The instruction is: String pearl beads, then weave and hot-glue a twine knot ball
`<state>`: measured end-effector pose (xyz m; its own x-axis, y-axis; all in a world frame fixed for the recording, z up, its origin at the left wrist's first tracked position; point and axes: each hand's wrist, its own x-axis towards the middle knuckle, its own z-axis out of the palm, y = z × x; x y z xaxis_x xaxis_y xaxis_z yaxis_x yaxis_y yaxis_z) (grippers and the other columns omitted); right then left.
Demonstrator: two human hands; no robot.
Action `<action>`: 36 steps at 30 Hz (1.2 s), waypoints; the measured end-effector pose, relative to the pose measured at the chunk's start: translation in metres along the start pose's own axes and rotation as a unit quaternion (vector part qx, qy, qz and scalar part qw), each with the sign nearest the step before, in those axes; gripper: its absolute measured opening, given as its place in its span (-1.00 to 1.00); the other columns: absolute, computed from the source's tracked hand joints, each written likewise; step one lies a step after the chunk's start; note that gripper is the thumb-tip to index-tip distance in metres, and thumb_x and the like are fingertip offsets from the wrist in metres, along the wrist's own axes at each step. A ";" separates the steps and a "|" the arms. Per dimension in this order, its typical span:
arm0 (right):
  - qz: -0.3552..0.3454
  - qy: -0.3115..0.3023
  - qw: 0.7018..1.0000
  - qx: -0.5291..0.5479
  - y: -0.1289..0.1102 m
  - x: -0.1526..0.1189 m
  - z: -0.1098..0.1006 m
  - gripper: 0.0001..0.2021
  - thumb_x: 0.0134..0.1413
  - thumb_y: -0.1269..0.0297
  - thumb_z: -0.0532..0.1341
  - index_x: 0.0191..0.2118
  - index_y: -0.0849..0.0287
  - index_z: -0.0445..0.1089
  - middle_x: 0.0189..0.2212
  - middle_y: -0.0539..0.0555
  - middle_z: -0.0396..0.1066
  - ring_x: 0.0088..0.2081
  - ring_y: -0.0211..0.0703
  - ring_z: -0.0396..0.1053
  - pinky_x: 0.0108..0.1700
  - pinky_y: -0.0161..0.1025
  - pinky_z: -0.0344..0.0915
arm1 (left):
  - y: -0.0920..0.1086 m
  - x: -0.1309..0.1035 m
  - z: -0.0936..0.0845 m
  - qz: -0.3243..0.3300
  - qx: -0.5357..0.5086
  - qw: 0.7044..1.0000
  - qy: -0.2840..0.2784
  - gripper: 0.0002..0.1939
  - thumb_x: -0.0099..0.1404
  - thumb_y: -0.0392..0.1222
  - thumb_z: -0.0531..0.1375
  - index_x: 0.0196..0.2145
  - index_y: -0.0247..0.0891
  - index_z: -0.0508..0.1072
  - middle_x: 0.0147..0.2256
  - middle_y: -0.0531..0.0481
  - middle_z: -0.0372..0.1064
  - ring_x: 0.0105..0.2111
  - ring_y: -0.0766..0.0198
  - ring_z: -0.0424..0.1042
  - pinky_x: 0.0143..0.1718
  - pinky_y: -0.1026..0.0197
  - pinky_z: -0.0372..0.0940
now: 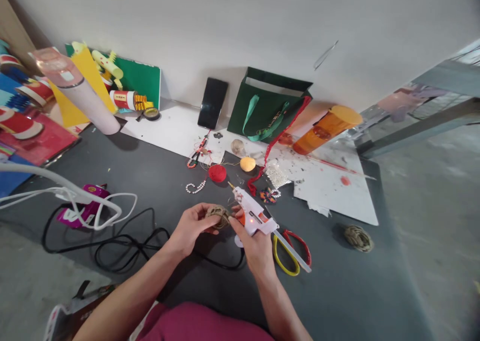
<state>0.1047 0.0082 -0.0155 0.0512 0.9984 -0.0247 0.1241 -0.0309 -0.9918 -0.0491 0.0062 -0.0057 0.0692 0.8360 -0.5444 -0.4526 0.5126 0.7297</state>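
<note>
My left hand (193,227) pinches a small olive-brown cord rosette (218,216) between thumb and fingers. From the other side, my right hand (257,243) closes its thumb and fingertips on the rosette's right edge. Just beyond and partly behind the right hand is a white-and-orange hot glue gun (252,208), nozzle pointing away, an orange light glowing on its side. A glue stick (296,255) sticks out of its rear. Under that stick are scissors (287,253) with one yellow and one red handle. A similar cord rosette (359,238) lies farther right on the dark table.
Near the hands are a red pompom-like piece (217,173), a yellow one (247,164), a pearl string (196,186) and a bag of beads (277,173). Black cable (127,241) loops at left by a purple power strip (84,206). A phone (213,103) and green gift bag (268,106) stand behind.
</note>
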 end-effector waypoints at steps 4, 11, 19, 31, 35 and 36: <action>0.002 0.015 1.000 -0.015 0.000 0.002 0.004 -0.87 -0.07 0.25 0.32 -0.39 0.17 0.41 -0.33 0.10 0.47 -0.24 -0.03 0.43 -0.12 -0.08 0.36 | -0.001 -0.004 0.003 0.040 0.066 0.997 0.003 -0.65 -0.10 -0.15 0.43 -0.35 -0.35 0.50 -0.42 -0.02 0.48 -0.44 0.32 0.40 -0.44 0.29 0.32; 0.007 0.014 0.999 -0.036 -0.004 0.002 0.009 -0.92 -0.06 0.29 0.27 -0.41 0.17 0.41 -0.44 0.04 0.45 -0.36 -0.12 0.42 -0.23 -0.18 0.38 | -0.004 -0.003 0.001 -0.002 0.030 0.997 -0.072 -0.57 -0.06 -0.05 0.41 -0.26 -0.34 0.51 -0.36 -0.04 0.48 -0.39 0.28 0.41 -0.33 0.22 0.34; 0.003 -0.005 0.995 -0.099 -0.021 -0.001 -0.009 -0.83 0.02 0.17 0.22 -0.39 0.16 0.44 -0.46 0.05 0.47 -0.39 -0.12 0.41 -0.26 -0.20 0.35 | -0.002 -0.001 0.000 -0.017 -0.012 0.999 -0.031 -0.53 -0.10 0.03 0.43 -0.31 -0.38 0.53 -0.42 -0.08 0.50 -0.44 0.27 0.44 -0.42 0.24 0.35; 0.099 -0.095 0.985 -0.106 -0.031 -0.017 -0.024 -0.53 0.03 -0.10 0.11 -0.68 0.16 0.25 -0.72 0.01 0.23 -0.64 -0.26 0.20 -0.55 -0.30 0.18 | 0.004 0.002 -0.007 0.004 -0.048 0.999 0.018 -0.56 -0.12 0.04 0.43 -0.37 -0.37 0.54 -0.43 -0.07 0.51 -0.45 0.30 0.44 -0.41 0.27 0.35; 0.113 -0.084 0.984 -0.109 -0.029 -0.016 -0.022 -0.53 -0.02 -0.11 0.14 -0.71 0.14 0.16 -0.75 -0.03 0.17 -0.66 -0.30 0.12 -0.60 -0.33 0.13 | 0.005 0.002 -0.007 0.010 -0.055 0.998 0.021 -0.56 -0.11 0.04 0.43 -0.37 -0.37 0.55 -0.42 -0.07 0.51 -0.44 0.29 0.45 -0.39 0.25 0.34; 0.115 -0.085 0.984 -0.110 -0.029 -0.016 -0.022 -0.53 -0.03 -0.11 0.14 -0.71 0.14 0.14 -0.75 -0.04 0.15 -0.67 -0.31 0.10 -0.60 -0.33 0.12 | 0.005 0.002 -0.007 0.012 -0.056 0.998 0.021 -0.56 -0.11 0.03 0.43 -0.36 -0.37 0.55 -0.42 -0.07 0.51 -0.43 0.29 0.45 -0.38 0.25 0.34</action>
<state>0.1223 -0.0083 0.0161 -0.0604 0.9566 -0.2849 0.3405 -0.2486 -0.9068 -0.0569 0.0093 -0.0063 0.0208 0.8377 -0.5457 -0.5503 0.4653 0.6933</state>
